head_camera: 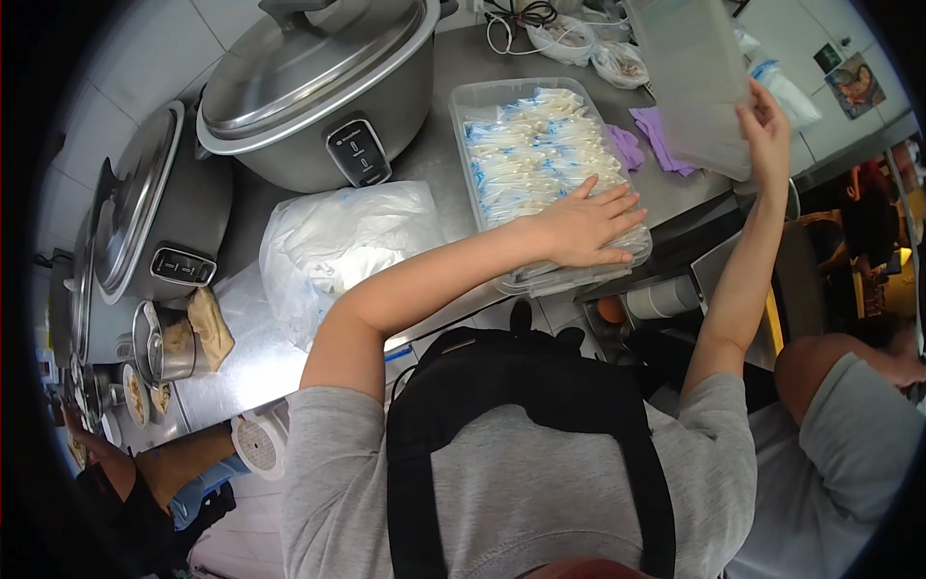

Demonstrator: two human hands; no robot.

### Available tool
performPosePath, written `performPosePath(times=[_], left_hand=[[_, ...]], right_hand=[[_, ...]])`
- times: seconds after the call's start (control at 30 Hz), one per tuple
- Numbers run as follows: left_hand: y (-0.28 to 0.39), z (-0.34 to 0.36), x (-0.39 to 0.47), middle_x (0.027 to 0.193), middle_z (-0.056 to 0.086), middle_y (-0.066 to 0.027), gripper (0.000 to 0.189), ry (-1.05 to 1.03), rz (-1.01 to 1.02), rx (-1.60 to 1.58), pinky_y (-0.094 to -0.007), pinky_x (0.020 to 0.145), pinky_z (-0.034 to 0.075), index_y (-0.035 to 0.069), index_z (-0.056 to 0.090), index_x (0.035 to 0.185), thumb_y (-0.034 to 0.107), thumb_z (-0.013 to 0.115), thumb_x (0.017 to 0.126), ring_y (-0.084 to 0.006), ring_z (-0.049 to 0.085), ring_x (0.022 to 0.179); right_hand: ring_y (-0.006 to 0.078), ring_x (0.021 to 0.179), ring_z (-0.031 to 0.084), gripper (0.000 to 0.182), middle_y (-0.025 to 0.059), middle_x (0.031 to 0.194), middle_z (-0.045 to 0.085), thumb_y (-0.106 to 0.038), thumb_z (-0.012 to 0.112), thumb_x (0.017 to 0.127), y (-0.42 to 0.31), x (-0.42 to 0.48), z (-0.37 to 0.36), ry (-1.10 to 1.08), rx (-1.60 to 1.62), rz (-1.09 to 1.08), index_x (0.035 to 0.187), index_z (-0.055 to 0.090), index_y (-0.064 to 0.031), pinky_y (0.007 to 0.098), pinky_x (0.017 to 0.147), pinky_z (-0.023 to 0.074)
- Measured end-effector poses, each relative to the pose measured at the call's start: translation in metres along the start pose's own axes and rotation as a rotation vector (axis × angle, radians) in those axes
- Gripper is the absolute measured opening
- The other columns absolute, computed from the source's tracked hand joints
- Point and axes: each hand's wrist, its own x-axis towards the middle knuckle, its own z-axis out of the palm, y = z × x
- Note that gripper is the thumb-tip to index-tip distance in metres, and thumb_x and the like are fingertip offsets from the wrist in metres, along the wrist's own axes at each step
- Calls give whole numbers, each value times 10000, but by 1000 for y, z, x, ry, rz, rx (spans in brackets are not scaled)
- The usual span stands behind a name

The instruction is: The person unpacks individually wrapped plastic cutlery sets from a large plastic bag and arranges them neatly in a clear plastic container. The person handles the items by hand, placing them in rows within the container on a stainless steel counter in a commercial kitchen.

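Observation:
A clear plastic container point(463, 155) on the steel counter is packed with rows of small clear packets point(539, 148) that have blue print and off-white contents. Across the packets near its front right corner lies my left hand point(597, 224), palm down with fingers spread, gripping nothing. Raised to the right, my right hand point(767, 127) holds the edge of a translucent plastic lid point(694, 79), tilted up above the counter. Purple cloths point(662, 141) lie between the container and the lid, partly hidden. A white plastic bag point(354, 239) sits left of the container.
Two large lidded rice cookers point(318, 108) stand along the wall at left. A steel pot point(173, 344) and a tan cloth point(210, 329) rest in front of them. Knotted bags point(618, 65) and cables point(521, 14) lie at the back. Other people point(854, 434) are close on both sides.

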Motion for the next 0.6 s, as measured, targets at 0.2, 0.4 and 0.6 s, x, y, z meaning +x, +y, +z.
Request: performPosePath(times=[0.2, 0.4, 0.6], left_hand=[[-7, -46, -42, 1349, 349, -164, 455, 447, -288, -322, -431, 1046, 210, 63, 408, 1259, 233, 508, 848, -327, 304, 1253], [-39, -45, -96, 1381, 297, -187, 544, 743, -695, -399, -372, 1053, 195, 35, 356, 1307, 205, 535, 823, -295, 224, 1299], [-66, -41, -107, 1364, 310, -223, 562, 844, -720, -620, -376, 1057, 189, -41, 327, 1303, 224, 500, 839, -342, 248, 1283]], right_hand=[[311, 942, 571, 457, 195, 1054, 573, -89, 608, 709, -77, -64, 77, -321, -410, -305, 1142, 510, 21, 366, 826, 441], [372, 716, 602, 340, 208, 858, 552, 26, 559, 650, -109, -128, 177, -498, -558, -388, 981, 482, 46, 421, 628, 512], [357, 713, 598, 517, 212, 945, 555, -5, 594, 659, -87, -110, 194, -494, -485, -405, 1159, 473, 46, 407, 635, 495]])
